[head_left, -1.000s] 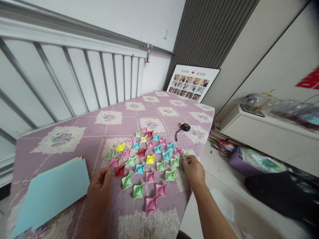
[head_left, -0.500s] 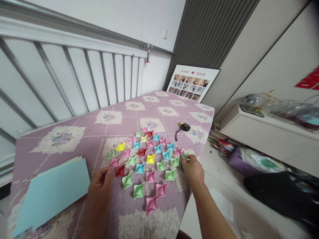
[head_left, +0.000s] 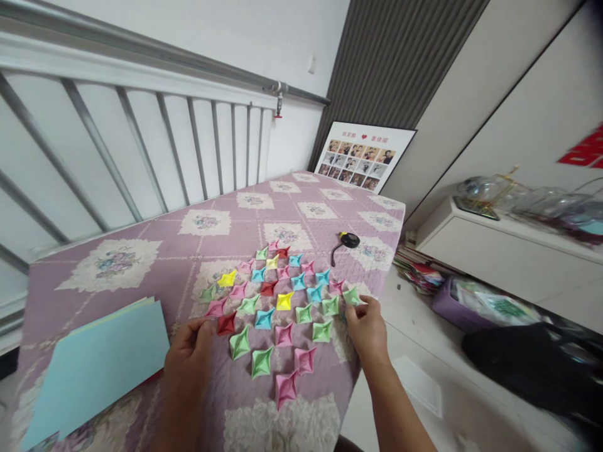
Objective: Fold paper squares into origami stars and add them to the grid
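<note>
Several folded paper pieces with four points, in pink, green, blue, yellow and red, stand in a diamond-shaped layout on the quilted cover. At its right corner my right hand (head_left: 369,326) has thumb and index finger at the near edges of a light green folded paper piece (head_left: 351,295). My left hand (head_left: 191,344) is at the left side, fingers curled and thumb against them, close to a red folded paper piece (head_left: 227,323) and a pink one (head_left: 215,308). Whether anything is between those fingers is hidden.
Light blue paper sheets (head_left: 101,364) lie left of my left hand. A black tape measure (head_left: 349,240) with a strap lies beyond the layout. White radiator (head_left: 141,144) lines the left, a photo board (head_left: 358,157) leans behind, and a purple bin (head_left: 445,307) stands right.
My right hand has shifted slightly down and its fingers have drawn back, showing more of the green folded paper piece. My left hand stays nearly still.
</note>
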{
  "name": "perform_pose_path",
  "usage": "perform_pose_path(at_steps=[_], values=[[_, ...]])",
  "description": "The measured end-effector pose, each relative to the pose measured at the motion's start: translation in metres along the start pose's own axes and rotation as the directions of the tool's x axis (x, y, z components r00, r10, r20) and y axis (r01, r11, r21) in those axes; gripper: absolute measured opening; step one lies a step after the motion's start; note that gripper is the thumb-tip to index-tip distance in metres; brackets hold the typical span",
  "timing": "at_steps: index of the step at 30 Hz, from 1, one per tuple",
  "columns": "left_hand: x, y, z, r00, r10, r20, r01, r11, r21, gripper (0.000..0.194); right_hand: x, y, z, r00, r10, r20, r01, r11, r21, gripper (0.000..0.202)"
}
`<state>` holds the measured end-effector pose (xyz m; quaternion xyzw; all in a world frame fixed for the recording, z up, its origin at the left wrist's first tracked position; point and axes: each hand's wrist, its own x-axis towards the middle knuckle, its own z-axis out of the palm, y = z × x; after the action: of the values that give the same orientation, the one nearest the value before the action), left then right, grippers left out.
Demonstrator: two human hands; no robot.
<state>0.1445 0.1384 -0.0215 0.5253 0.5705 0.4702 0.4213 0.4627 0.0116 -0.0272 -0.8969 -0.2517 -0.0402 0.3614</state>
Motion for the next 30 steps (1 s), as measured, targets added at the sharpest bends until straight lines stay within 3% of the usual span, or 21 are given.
perform_pose_path(at_steps=[4,11,19,25,30], values=[[0.000,0.000,0.001,1.000,0.020,-0.022,-0.020,1.000,0.000,0.031,-0.005,0.013,0.001,0.994,-0.023,-0.107,0.030,0.998,0.061,0.034],[-0.002,0.003,0.000,1.000,-0.010,-0.006,0.011,0.997,0.074,0.033,0.012,0.040,-0.003,0.967,-0.154,-0.203,0.161,0.987,0.022,0.030],[-0.004,0.002,-0.003,0.999,0.034,0.012,-0.036,0.984,0.177,0.036,0.019,0.040,0.007,0.942,-0.279,-0.185,0.279,0.960,-0.027,0.028],[-0.005,0.001,-0.006,0.999,0.031,0.041,-0.040,0.969,0.243,0.034,0.021,0.042,0.012,0.942,-0.300,-0.152,0.294,0.954,-0.061,0.025],[-0.002,-0.009,-0.006,0.999,0.019,0.031,-0.025,0.979,0.202,0.037,0.021,0.043,0.012,0.942,-0.305,-0.137,0.298,0.952,-0.071,0.025]])
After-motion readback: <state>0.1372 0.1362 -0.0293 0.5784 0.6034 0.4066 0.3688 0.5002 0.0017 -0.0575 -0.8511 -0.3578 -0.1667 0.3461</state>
